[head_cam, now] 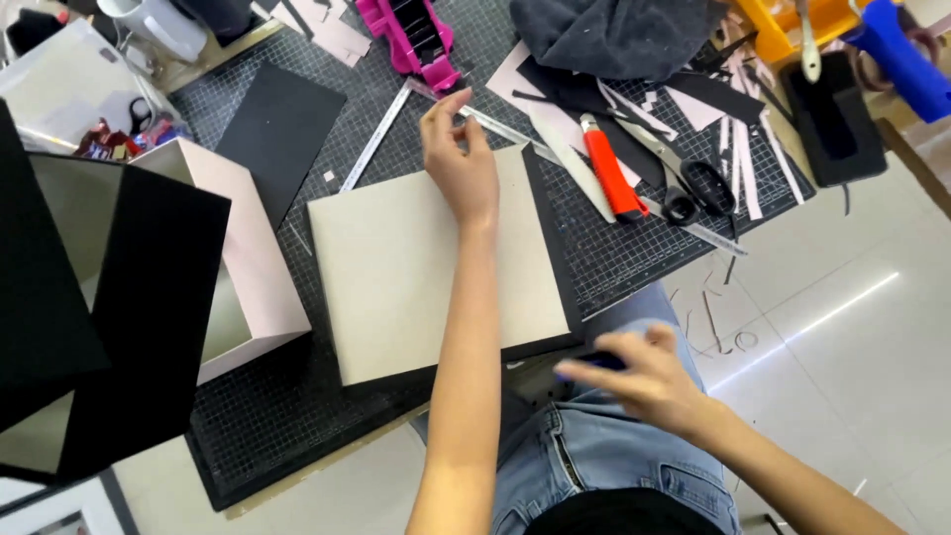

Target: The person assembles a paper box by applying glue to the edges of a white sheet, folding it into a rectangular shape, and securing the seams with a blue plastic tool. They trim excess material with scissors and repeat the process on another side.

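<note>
mat [297,416] showing black with white grid; board [396,267] showing beige; knife [609,173] showing red; jeans [594,456] showing blue.

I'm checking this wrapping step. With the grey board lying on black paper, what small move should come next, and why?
Probably bring the right hand up to the black paper's right edge. The left hand rests at the grey board's top edge, a strip of paper shows beside it, and the right hand is blurred over the lap.

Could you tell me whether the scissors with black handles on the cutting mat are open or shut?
Shut: the black-handled scissors lie flat on the dark gridded cutting mat, blades together in one line.
</note>
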